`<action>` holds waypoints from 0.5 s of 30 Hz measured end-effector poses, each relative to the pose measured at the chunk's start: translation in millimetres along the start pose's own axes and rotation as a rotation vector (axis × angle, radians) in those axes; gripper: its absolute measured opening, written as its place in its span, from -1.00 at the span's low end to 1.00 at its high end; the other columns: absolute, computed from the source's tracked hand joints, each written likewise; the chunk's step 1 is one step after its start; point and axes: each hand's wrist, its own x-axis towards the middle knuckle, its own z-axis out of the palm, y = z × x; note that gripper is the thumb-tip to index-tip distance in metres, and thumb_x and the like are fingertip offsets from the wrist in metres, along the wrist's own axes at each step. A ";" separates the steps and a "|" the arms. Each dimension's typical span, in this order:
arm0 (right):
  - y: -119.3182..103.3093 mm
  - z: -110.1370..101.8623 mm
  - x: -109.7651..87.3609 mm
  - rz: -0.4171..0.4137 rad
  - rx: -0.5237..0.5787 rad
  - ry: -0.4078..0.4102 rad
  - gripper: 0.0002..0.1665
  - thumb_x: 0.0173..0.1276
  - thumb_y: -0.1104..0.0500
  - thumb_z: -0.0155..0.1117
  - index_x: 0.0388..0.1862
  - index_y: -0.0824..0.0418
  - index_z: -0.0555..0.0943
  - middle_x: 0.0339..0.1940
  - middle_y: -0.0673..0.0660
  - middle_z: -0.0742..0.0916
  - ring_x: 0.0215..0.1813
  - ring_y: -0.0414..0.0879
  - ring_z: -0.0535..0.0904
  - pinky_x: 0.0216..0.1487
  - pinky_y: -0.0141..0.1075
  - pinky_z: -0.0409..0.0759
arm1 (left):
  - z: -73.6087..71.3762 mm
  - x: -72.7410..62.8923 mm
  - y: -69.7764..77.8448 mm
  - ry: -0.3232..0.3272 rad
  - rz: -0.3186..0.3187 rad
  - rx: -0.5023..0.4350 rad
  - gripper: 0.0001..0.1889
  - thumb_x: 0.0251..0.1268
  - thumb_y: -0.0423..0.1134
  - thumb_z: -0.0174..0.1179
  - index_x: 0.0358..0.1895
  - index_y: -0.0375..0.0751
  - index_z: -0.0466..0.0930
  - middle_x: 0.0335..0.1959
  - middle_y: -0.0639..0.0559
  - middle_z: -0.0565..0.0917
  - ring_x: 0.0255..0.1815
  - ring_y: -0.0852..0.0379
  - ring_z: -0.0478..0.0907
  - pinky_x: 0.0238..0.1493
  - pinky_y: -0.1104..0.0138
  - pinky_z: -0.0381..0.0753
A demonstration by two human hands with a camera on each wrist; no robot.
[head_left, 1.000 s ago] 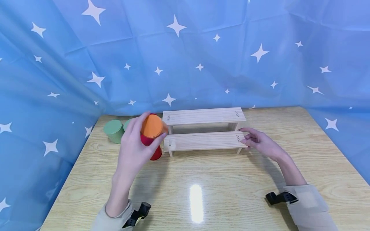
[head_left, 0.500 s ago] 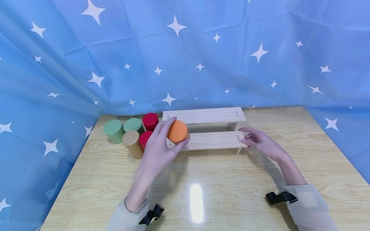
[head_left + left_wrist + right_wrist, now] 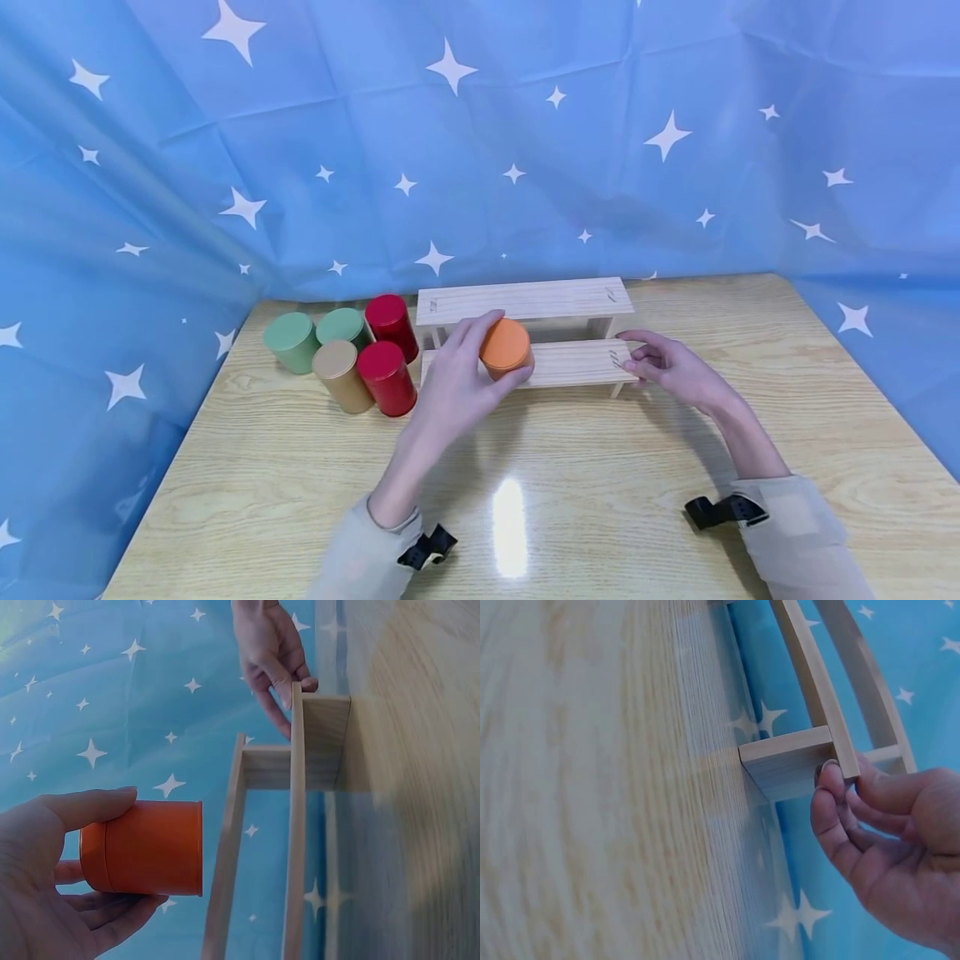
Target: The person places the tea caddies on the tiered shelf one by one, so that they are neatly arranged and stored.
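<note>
My left hand point(image 3: 459, 379) grips an orange lidded canister point(image 3: 507, 345) by its sides, thumb on one side and fingers on the other. In the left wrist view the canister point(image 3: 150, 847) is held above the boards of a two-step wooden shelf point(image 3: 296, 825), with a gap showing between its base and the wood. My right hand point(image 3: 678, 372) pinches the right end of the shelf's lower board point(image 3: 570, 364); in the right wrist view, thumb and fingertips close on that board's end point(image 3: 840, 742). The upper board point(image 3: 525, 302) stands behind, bare.
Left of the shelf stand two green canisters point(image 3: 291, 342), two red canisters point(image 3: 387, 379) and a tan canister point(image 3: 343, 375), grouped closely on the wooden table point(image 3: 600, 500). A blue star-patterned cloth point(image 3: 480, 125) hangs behind and along the sides.
My left hand has carried the orange canister rightward from over the red canisters to over the lower board. My right hand keeps its hold on the board's end.
</note>
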 end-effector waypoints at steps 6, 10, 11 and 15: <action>1.8 -0.1 0.0 0.004 0.007 0.002 -0.34 0.54 0.28 0.17 0.51 0.43 0.22 -0.07 0.32 0.62 -0.16 -0.01 0.64 -0.17 -0.20 0.67 | 16.5 7.8 3.7 -0.039 -0.020 -0.022 -0.26 0.15 -0.08 0.49 0.39 -0.14 0.42 0.16 -0.06 0.56 -0.02 0.02 0.58 -0.09 0.16 0.66; 2.4 -0.1 -0.3 0.011 0.024 -0.002 -0.33 0.55 0.28 0.16 0.53 0.42 0.20 -0.07 0.33 0.62 -0.19 0.06 0.64 -0.18 -0.18 0.67 | 27.5 12.2 6.1 -0.062 -0.028 -0.040 -0.26 0.15 -0.09 0.49 0.40 -0.13 0.42 0.16 -0.05 0.56 -0.02 0.01 0.59 -0.09 0.15 0.65; 2.3 0.0 -0.5 0.013 0.026 -0.001 -0.33 0.55 0.28 0.16 0.53 0.42 0.20 -0.07 0.33 0.62 -0.19 0.06 0.64 -0.18 -0.18 0.67 | 30.3 13.1 6.6 -0.068 -0.031 -0.039 -0.26 0.15 -0.09 0.49 0.41 -0.13 0.41 0.15 -0.05 0.56 -0.03 0.01 0.59 -0.10 0.15 0.65; 1.9 0.4 -1.3 0.022 0.027 0.005 -0.32 0.54 0.26 0.17 0.52 0.42 0.20 -0.07 0.33 0.61 -0.18 0.04 0.63 -0.18 -0.19 0.66 | 42.3 16.6 8.5 -0.087 -0.033 -0.041 -0.26 0.16 -0.06 0.48 0.41 -0.11 0.41 0.14 -0.06 0.56 -0.05 0.01 0.60 -0.12 0.16 0.64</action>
